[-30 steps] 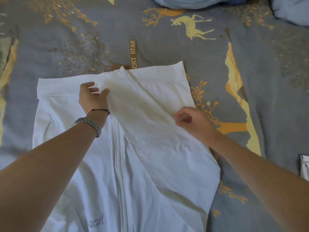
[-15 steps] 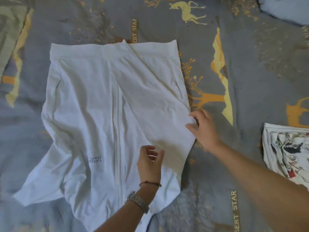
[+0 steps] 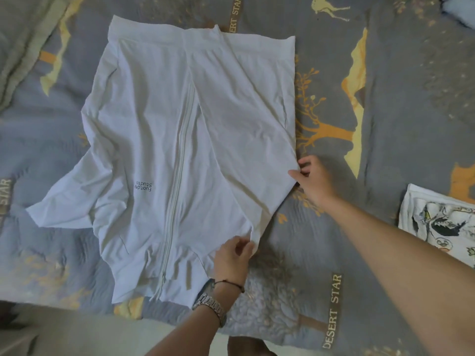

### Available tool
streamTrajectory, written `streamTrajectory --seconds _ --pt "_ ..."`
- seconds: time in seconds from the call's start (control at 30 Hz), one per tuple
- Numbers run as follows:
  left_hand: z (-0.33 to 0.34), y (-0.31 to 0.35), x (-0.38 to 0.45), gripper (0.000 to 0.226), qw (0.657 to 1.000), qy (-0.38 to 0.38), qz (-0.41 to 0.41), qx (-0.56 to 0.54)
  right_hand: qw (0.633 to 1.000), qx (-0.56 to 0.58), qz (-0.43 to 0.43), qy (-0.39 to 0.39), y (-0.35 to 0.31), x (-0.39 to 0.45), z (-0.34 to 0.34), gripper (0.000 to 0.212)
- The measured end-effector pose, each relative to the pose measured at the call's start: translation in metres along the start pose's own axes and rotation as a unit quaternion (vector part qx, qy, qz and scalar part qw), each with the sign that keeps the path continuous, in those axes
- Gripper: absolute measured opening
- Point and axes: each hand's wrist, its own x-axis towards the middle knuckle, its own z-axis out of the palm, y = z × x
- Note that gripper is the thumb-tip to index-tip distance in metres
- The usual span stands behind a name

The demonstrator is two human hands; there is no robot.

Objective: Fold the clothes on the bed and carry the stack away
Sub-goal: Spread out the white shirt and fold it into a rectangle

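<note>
A white zip-front garment (image 3: 159, 140) lies spread on the grey patterned bedspread (image 3: 385, 98), its hem toward the far side and its zipper running down the middle. The right part is folded over toward the centre. My left hand (image 3: 232, 260) pinches the near corner of that folded flap. My right hand (image 3: 312, 181) pinches the garment's right edge, thumb on top. One sleeve sticks out at the left.
A folded white cloth with a cartoon print (image 3: 442, 222) lies on the bed at the right edge. The near edge of the bed (image 3: 154, 314) runs along the bottom, with pale floor (image 3: 77, 335) below it.
My left hand came back from the garment's far hem to the near corner of the flap. My right hand slid down along the right edge. The view has tilted toward the bed's near edge.
</note>
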Motion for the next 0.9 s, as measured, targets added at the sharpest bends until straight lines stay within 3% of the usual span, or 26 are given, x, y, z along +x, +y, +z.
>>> streamTrajectory --seconds 0.2,0.33,0.57,0.67,0.77,0.9 --pt "0.008 -0.015 -0.007 0.006 1.0 -0.005 -0.015 -0.003 1.0 0.01 -0.019 0.002 0.005 0.006 -0.008 0.024" --pt "0.013 -0.021 -0.004 0.008 0.998 -0.025 -0.051 0.017 0.995 -0.068 -0.067 0.015 0.011 0.013 -0.012 0.02" --pt "-0.022 -0.012 -0.005 0.024 0.997 -0.009 -0.082 0.009 0.971 -0.218 -0.076 0.061 -0.003 -0.003 -0.01 0.024" --pt "-0.067 -0.012 -0.004 0.026 0.995 -0.014 -0.04 0.087 0.938 -0.334 -0.094 -0.011 -0.025 -0.019 -0.01 0.023" --pt "-0.125 -0.017 0.003 0.026 0.98 -0.014 0.0 0.198 0.876 -0.443 -0.151 -0.114 -0.051 -0.04 0.004 0.021" --pt "-0.209 -0.038 0.023 0.023 0.94 0.021 0.048 0.337 0.822 -0.517 -0.203 -0.126 -0.085 -0.068 0.045 0.023"
